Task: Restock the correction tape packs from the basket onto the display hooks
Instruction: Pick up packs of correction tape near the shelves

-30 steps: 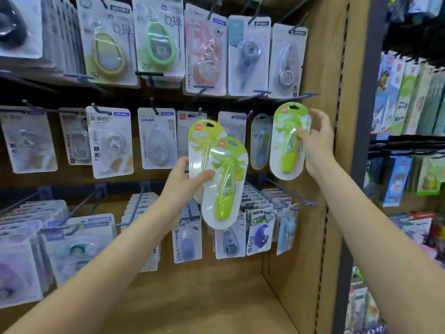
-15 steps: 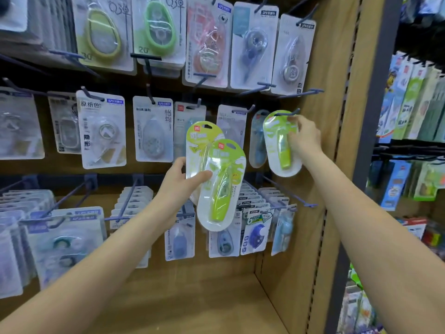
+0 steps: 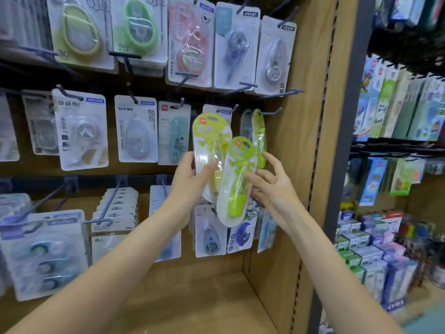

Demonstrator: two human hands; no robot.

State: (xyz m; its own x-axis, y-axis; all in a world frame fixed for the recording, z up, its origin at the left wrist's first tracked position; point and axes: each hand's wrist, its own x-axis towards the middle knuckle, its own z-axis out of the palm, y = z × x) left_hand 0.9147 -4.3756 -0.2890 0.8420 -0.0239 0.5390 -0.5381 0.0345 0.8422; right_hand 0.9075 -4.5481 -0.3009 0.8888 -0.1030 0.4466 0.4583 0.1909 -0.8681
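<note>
My left hand (image 3: 190,182) grips two lime-green correction tape packs fanned one over the other: a rear pack (image 3: 208,138) and a front pack (image 3: 237,182). My right hand (image 3: 273,189) is beside them with its fingers spread, and the fingertips touch the front pack's right edge. A third green pack (image 3: 259,136) hangs edge-on from the rightmost middle-row hook (image 3: 271,113), just above my right hand. The basket is out of view.
Several other tape packs (image 3: 83,131) hang on hooks across the wooden display. The wooden side panel (image 3: 310,141) stands close to the right of the hook. A wooden shelf floor (image 3: 204,304) lies below. Boxed stationery (image 3: 375,249) fills the neighbouring bay.
My right hand slid the third green pack onto the hook, let go and came down-left to the front pack in my left hand. My left hand kept hold of its two packs.
</note>
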